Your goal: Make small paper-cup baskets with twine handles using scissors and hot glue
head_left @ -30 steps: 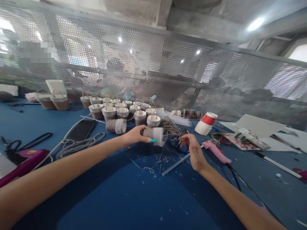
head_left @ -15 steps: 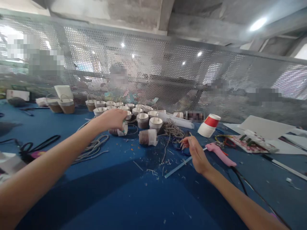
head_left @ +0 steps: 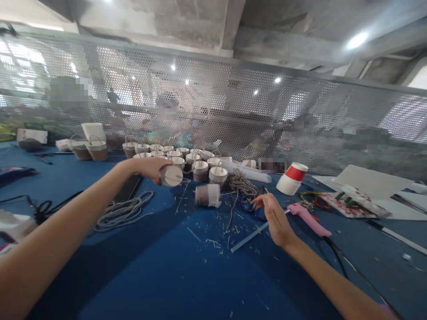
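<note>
My left hand (head_left: 151,169) is closed around a paper cup (head_left: 172,175) with a greyish wrapped side, lifted and tipped so that its round end faces me. Just right of it, a cord-wrapped cup (head_left: 207,195) lies on its side on the blue table. My right hand (head_left: 273,218) hovers beside blue-handled scissors (head_left: 247,203), thumb and fingers pinched together; a small thin tip shows above them, too small to name. Close by lie a pink glue gun (head_left: 310,220) and a pale translucent stick (head_left: 248,238).
Several small handled cup baskets (head_left: 200,171) stand in rows at the back. A tangle of cord (head_left: 242,183) and a loose cord coil (head_left: 125,211) lie on the table. A stack of paper cups (head_left: 292,178) leans at right. Behind runs a perforated metal screen (head_left: 213,111).
My left hand has picked up the cup that lay beneath it and turned its round end toward me. My right hand has barely moved. The view has tilted slightly.
</note>
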Demonstrator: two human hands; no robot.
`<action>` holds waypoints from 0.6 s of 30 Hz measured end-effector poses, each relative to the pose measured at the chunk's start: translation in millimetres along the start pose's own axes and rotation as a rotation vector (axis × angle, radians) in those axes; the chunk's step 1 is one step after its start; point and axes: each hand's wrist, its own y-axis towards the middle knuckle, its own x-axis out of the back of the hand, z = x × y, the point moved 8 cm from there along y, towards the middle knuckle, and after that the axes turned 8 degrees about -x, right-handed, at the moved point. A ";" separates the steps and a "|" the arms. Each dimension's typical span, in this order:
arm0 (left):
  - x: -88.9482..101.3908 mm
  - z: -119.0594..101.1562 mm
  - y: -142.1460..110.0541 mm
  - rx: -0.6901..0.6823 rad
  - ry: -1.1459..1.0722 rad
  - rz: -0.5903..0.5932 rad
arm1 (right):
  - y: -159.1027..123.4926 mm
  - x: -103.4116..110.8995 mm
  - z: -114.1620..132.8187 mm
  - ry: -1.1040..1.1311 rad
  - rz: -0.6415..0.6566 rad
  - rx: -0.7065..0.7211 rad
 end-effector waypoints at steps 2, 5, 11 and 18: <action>22.2 -13.9 -5.5 -0.075 -0.029 -0.062 | -0.5 1.8 2.5 -0.006 -0.030 0.003; 54.4 -44.6 -9.9 -0.172 -0.071 -0.261 | -1.3 3.7 6.6 -0.010 -0.063 0.009; 62.1 -124.4 -6.3 -0.521 -0.263 -0.569 | -2.8 10.2 9.0 -0.041 -0.132 0.013; 3.9 -168.5 17.1 -0.465 -0.610 -0.572 | -6.9 0.2 21.4 0.464 0.017 0.011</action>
